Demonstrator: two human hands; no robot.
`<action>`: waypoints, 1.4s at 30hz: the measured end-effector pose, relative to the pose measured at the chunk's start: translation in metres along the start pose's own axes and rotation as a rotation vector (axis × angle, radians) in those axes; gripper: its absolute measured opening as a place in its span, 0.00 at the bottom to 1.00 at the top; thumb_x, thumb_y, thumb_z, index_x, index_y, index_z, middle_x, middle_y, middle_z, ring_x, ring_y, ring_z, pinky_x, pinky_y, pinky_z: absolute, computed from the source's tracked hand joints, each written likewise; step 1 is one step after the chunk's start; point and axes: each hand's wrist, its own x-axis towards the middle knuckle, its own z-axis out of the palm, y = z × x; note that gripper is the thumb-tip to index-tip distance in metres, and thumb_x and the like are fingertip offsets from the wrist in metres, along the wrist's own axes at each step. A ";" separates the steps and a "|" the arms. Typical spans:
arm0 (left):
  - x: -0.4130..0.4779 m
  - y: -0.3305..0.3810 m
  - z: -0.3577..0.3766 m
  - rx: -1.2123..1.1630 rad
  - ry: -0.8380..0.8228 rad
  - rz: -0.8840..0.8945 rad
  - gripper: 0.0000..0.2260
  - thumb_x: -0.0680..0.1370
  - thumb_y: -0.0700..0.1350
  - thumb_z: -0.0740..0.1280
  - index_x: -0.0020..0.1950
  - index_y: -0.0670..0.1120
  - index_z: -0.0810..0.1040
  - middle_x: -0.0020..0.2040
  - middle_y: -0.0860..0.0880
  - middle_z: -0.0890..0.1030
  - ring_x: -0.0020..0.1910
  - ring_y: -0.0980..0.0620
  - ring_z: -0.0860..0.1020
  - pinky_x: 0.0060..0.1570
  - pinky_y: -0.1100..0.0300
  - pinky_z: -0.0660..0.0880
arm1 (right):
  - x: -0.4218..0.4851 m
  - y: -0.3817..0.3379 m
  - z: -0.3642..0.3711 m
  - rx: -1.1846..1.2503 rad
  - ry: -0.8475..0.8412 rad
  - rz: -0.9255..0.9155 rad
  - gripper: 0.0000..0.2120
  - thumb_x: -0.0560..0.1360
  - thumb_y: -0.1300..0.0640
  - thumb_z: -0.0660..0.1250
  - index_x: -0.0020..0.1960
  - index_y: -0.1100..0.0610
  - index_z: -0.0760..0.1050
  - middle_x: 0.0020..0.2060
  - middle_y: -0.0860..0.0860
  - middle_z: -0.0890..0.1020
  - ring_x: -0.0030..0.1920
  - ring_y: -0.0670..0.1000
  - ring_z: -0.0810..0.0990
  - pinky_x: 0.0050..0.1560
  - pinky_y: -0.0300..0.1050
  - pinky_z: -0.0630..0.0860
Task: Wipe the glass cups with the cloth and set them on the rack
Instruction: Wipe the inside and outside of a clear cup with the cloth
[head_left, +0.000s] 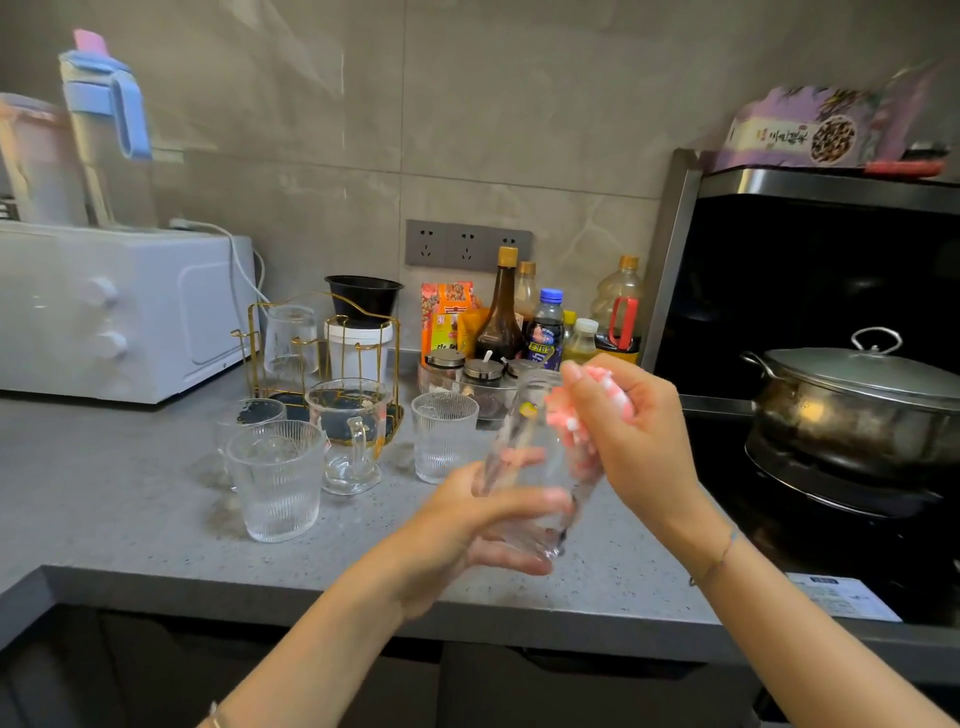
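a grey speckled counter (130, 493) is running along a grey tiled wall (519, 104), with a white microwave (119, 312) sitting at its left end and a lidded pot (857, 405) sitting on a black stove (831, 545) at the right. a gold rack (322, 353) is standing near the wall, carrying one glass, and four clear cups (278, 478) are standing on the counter in front of it. the left hand (483, 525) is gripping the held glass (524, 467) by its lower part, above the counter and right of the cups. the glass is blurring, its long axis standing nearly upright and leaning a little, mouth pointing up, base down. the right hand (634, 431) is clutching a pink cloth (566, 410) and pressing it in at the mouth.
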 end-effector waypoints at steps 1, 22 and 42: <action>-0.001 0.000 -0.001 -0.243 -0.124 -0.085 0.32 0.60 0.48 0.80 0.62 0.43 0.77 0.57 0.41 0.81 0.39 0.45 0.83 0.37 0.55 0.82 | 0.000 0.002 -0.001 0.088 0.002 0.022 0.16 0.77 0.52 0.65 0.34 0.59 0.75 0.26 0.49 0.76 0.28 0.47 0.75 0.29 0.38 0.71; -0.003 0.014 0.000 0.315 0.168 0.260 0.23 0.65 0.47 0.81 0.57 0.49 0.78 0.47 0.55 0.85 0.45 0.58 0.83 0.43 0.65 0.79 | 0.006 -0.002 0.007 -0.069 0.032 -0.141 0.12 0.76 0.53 0.65 0.34 0.50 0.74 0.26 0.42 0.78 0.29 0.42 0.76 0.32 0.33 0.71; -0.004 0.023 0.008 0.537 0.246 0.328 0.31 0.64 0.56 0.78 0.62 0.66 0.66 0.52 0.69 0.77 0.46 0.67 0.80 0.40 0.72 0.76 | 0.015 -0.003 0.002 -0.036 0.065 -0.112 0.13 0.77 0.58 0.64 0.35 0.52 0.74 0.27 0.40 0.77 0.30 0.41 0.77 0.32 0.31 0.71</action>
